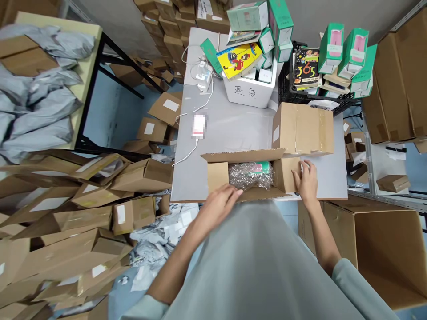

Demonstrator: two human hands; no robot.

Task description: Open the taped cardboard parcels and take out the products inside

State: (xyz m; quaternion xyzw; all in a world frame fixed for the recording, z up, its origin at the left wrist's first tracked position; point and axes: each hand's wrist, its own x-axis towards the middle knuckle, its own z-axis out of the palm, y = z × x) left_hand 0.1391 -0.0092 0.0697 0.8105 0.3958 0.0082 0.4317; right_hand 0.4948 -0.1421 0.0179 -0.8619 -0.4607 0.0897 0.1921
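Observation:
An open cardboard box [218,174] lies at the near edge of the white table [233,124]. Inside it sits a green item wrapped in bubble wrap [251,174]. My left hand [220,202] rests on the box's near flap, fingers stretched flat toward the bubble wrap. My right hand [306,180] lies flat against the box's right end flap, fingers spread. A second, closed cardboard box [303,129] stands just behind the open one on the right.
A white foam bin [248,91] with green boxes and a yellow book stands at the back. A black crate [293,89] holds books and more green boxes. A phone [199,126] lies charging. Sealed parcels [83,213] pile left; a large open carton [383,249] stands right.

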